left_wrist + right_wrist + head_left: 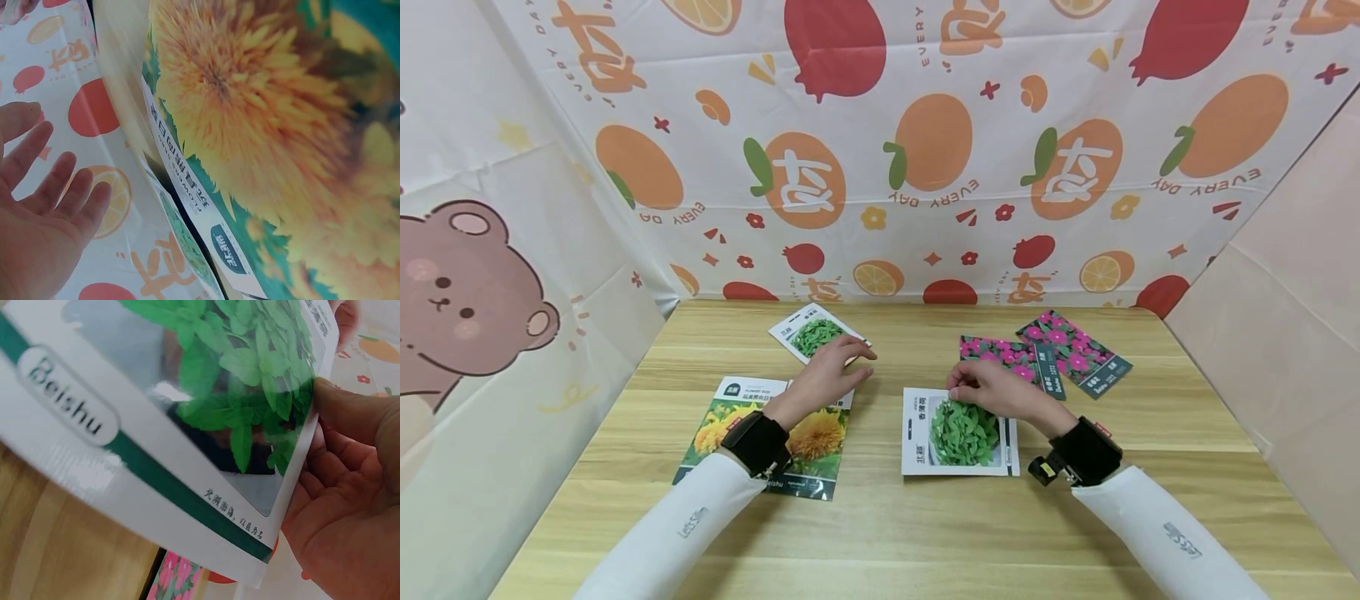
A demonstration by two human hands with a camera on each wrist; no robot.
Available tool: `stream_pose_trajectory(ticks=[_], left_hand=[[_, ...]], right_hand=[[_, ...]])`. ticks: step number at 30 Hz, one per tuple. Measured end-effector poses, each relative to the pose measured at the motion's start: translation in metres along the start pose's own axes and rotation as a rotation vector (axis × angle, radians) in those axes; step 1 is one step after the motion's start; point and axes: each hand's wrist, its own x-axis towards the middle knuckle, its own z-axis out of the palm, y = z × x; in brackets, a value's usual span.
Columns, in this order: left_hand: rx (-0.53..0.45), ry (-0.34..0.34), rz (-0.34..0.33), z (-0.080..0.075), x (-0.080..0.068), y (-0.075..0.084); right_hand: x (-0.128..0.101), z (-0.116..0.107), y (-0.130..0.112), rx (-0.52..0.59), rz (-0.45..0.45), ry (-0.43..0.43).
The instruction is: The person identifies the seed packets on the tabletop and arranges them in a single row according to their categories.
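My right hand [992,390] pinches the far edge of a white seed packet [962,450] with a picture of green leaves, at the table's middle. In the right wrist view, thumb and curled fingers grip that packet's edge, and its face is tilted. My left hand [826,375] is held over the left side with relaxed fingers and nothing in them. Just beyond it lies another green-leaf seed packet [816,333], partly hidden by the hand. Under the left wrist are seed packets with yellow-orange flowers [820,437], apparently two overlapping; one flower packet [250,94] fills much of the left wrist view.
Two pink-flower seed packets [1075,354] overlap at the back right, one partly behind my right hand. The wooden table [880,542] meets a fruit-printed cloth [880,250] at the back. A bear-printed cloth [475,292] hangs on the left.
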Motion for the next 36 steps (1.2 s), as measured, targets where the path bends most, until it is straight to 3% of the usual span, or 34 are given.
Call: stream_pose_trajectory(ticks=[6, 12, 15, 23, 30, 36], left_hand=[[-0.038, 0.043, -0.005, 0.003, 0.003, 0.0], [-0.115, 0.09, -0.029, 0.003, 0.007, 0.004], [-0.192, 0.107, -0.042, 0.003, 0.007, 0.008], [-0.513, 0.129, -0.132, 0.007, 0.003, 0.019], [-0.654, 0.138, -0.221, 0.017, 0.006, 0.031], [-0.767, 0.23, -0.289, 0.02, 0.015, 0.033]], right_hand=[[-0.001, -0.001, -0.002, 0.018, 0.026, 0.138], [0.002, 0.0, -0.001, 0.04, 0.132, 0.288], [0.004, 0.001, 0.0, 0.056, 0.156, 0.346], [0.006, 0.01, -0.001, 0.103, 0.228, 0.496], [0.011, 0.017, -0.004, 0.245, 0.31, 0.586], [0.015, 0.022, -0.007, 0.337, 0.334, 0.607]])
